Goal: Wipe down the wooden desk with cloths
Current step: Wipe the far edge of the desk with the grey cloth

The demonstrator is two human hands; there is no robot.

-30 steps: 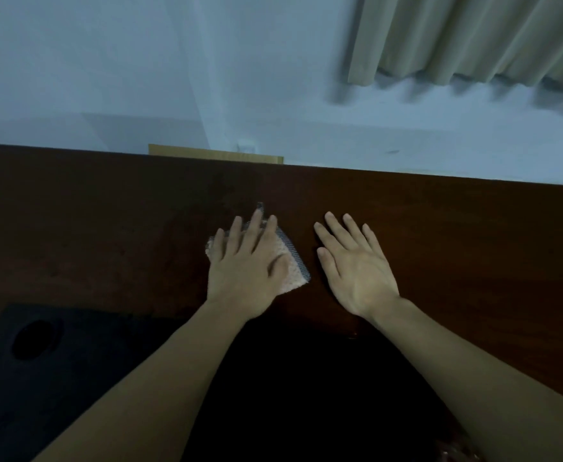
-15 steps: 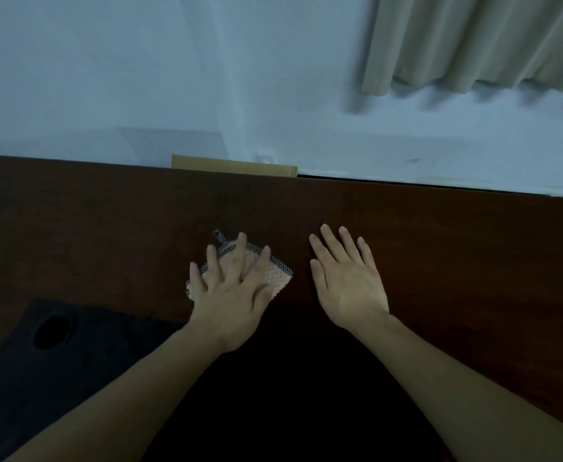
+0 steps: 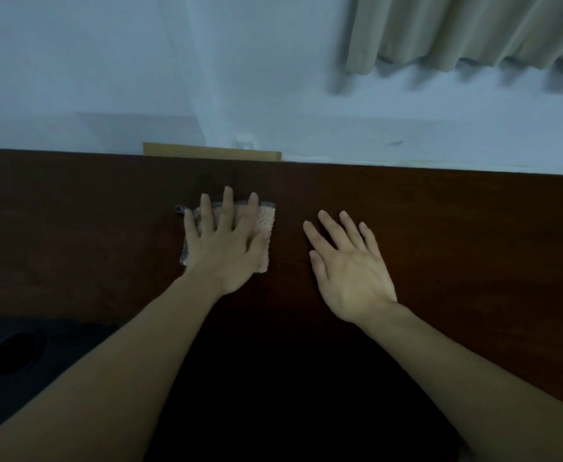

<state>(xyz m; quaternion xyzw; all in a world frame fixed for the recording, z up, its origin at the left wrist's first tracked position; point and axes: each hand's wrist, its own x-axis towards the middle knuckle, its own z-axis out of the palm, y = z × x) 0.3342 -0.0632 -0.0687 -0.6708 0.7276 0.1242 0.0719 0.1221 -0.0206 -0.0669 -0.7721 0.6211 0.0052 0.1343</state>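
Note:
The dark wooden desk [image 3: 457, 235] fills the middle of the head view. A small pinkish cloth [image 3: 265, 225] with a grey edge lies flat on it, a little left of centre. My left hand [image 3: 221, 248] presses down on the cloth with straight, spread fingers and covers most of it. My right hand [image 3: 348, 265] rests flat on the bare wood just to the right of the cloth, fingers straight and slightly apart, holding nothing.
A black mat [image 3: 40, 355] with a round hole [image 3: 15, 353] lies at the desk's near left. Behind the far edge stand a tan board [image 3: 210, 151], a white wall [image 3: 106, 61] and a beige curtain [image 3: 473, 28] at the upper right.
My left hand has slid the cloth away from me toward the desk's far edge, after drawing it nearer and leftward. My right hand stays flat on the wood beside it.

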